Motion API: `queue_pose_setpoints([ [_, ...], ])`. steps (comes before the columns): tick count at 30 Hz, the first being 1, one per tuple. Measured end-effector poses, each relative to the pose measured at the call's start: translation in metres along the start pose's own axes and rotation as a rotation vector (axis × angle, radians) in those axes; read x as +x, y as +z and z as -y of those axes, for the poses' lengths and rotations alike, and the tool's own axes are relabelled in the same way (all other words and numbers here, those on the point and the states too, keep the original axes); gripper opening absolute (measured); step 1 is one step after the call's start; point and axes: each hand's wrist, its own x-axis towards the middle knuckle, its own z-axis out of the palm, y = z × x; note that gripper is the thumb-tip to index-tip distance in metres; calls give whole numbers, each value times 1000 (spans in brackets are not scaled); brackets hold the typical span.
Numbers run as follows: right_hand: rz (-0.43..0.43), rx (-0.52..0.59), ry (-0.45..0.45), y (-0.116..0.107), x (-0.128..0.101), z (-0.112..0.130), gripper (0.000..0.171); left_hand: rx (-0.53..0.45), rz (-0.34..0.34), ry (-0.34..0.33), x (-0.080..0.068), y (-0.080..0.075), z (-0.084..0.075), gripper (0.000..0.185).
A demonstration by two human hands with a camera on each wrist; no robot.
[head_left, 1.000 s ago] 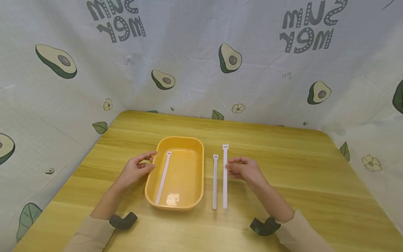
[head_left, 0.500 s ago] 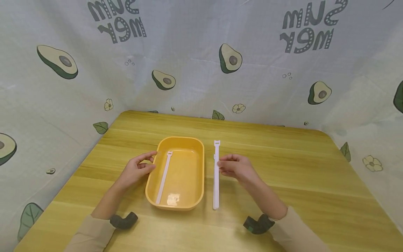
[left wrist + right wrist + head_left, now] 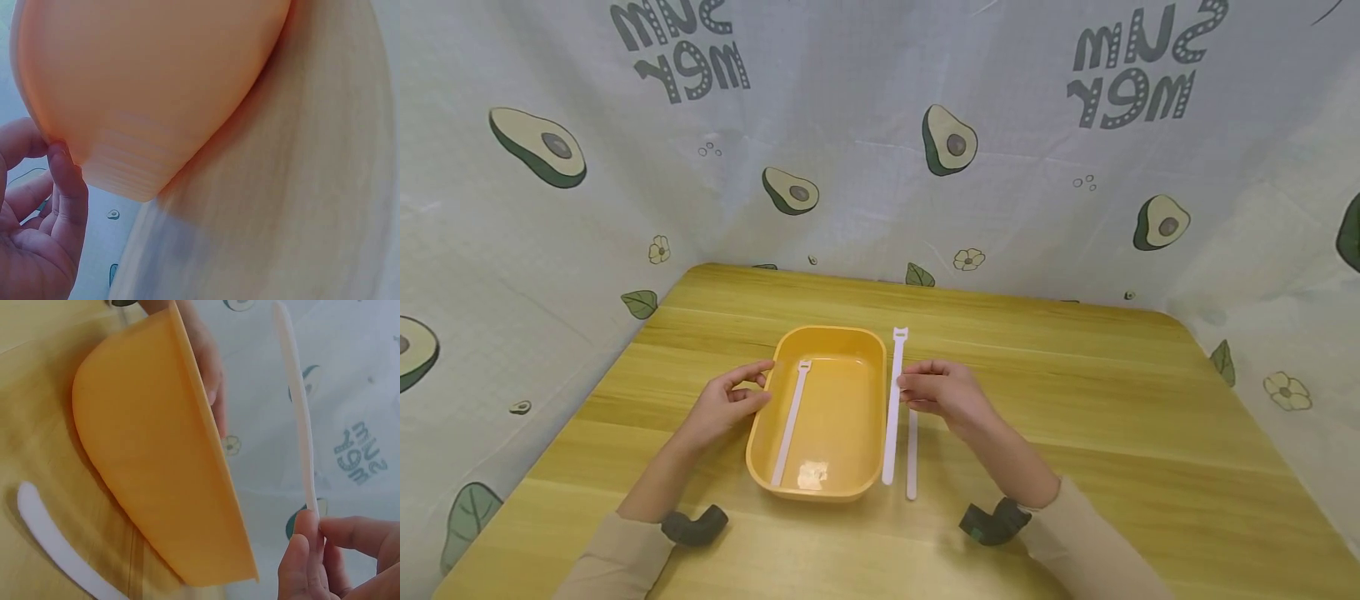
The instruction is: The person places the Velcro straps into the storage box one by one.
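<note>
A yellow plastic tray (image 3: 842, 408) stands on the table, one white cable tie (image 3: 791, 425) with a slotted head lying along its left side. My left hand (image 3: 718, 407) pinches the tray's left rim between thumb and fingers, which the left wrist view shows close up at the rim (image 3: 37, 119). Between thumb and fingertips, my right hand (image 3: 951, 395) holds another cable tie (image 3: 892, 433) by its upper part, slotted head up, right beside the tray's right rim. Raised above rim height in the right wrist view is this held cable tie (image 3: 299, 412). A third cable tie (image 3: 912, 462) lies on the table, its upper part hidden by the right hand.
The wood-grain table (image 3: 1075, 400) extends around the tray. Behind and beside it hangs a white curtain (image 3: 865, 100) printed with avocados and lettering. A dark curved piece (image 3: 695, 527) sits at each wrist.
My right hand has moved left, carrying its cable tie across the one on the table to the tray's right rim. The left hand and the tray have stayed in place.
</note>
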Motion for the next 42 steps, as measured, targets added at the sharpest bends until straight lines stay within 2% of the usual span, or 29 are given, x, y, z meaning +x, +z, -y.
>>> queue_pose_setpoints([
  [7, 18, -2, -10, 13, 10, 1, 12, 7, 0, 27, 1, -1, 2, 49],
  [21, 70, 30, -11, 48, 22, 5, 10, -17, -3, 10, 0, 1, 1, 49],
  [29, 69, -10, -4, 62, 29, 4, 10, -13, -2, 13, 1, 1, 0, 49],
  [42, 93, 0, 27, 81, 36, 1, 11, -24, -6, -2, 2, 1, 0, 49],
])
